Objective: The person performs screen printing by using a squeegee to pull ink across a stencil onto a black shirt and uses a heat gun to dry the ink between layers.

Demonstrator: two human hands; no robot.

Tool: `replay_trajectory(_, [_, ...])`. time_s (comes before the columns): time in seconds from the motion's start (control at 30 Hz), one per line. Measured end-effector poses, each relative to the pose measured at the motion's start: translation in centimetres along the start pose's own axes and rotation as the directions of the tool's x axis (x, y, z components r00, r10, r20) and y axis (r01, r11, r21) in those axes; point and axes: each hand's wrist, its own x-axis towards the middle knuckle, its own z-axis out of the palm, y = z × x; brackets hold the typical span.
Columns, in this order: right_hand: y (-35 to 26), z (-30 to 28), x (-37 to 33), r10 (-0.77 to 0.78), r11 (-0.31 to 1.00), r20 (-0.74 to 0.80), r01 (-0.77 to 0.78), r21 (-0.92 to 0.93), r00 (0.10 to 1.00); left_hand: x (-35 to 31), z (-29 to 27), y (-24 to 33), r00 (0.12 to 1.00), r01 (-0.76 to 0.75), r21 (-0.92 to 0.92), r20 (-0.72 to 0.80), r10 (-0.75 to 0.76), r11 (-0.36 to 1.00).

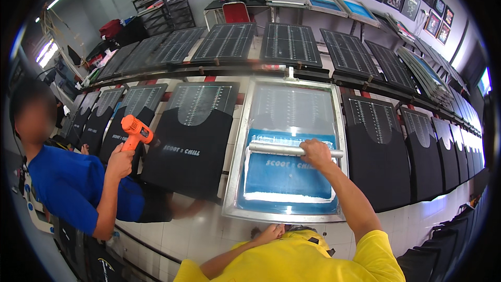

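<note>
A silver squeegee (266, 148) lies crosswise on the blue mesh of a metal-framed printing screen (284, 218). My right hand (315, 153) is closed around the squeegee's bar, right of its middle. White ink runs along the squeegee and in a thick band across the lower mesh. Pale lettering shows through the blue area between them. Below the screen's near edge, close to my yellow shirt, my left hand (269, 234) has its fingers curled; what they hold, if anything, is hidden. Left of the screen, a black T-shirt (182, 149) with pale lettering lies on a board.
A co-worker in a blue shirt (73, 183) stands at left, holding an orange heat gun (136, 131) near that T-shirt. Boards with black shirts continue along both sides. A metal rail (219, 68) and a row of dark boards (289, 44) lie beyond the screen.
</note>
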Motion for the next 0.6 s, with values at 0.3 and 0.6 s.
replay_trajectory(0.3, [-6.7, -0.1, -10.5, -0.1, 0.995, -0.115, 0.099, -0.014, 0.988, 0.9, -0.5, -2.0, 0.999, -0.039, -0.094, 0.034, 0.043, 0.995])
replay_trajectory(0.6, [-9.0, -0.9, -15.2, -0.081, 0.995, -0.085, 0.085, 0.051, 0.993, 1.0, -1.0, -1.4, 0.992, -0.061, -0.031, 0.111, 0.064, 0.998])
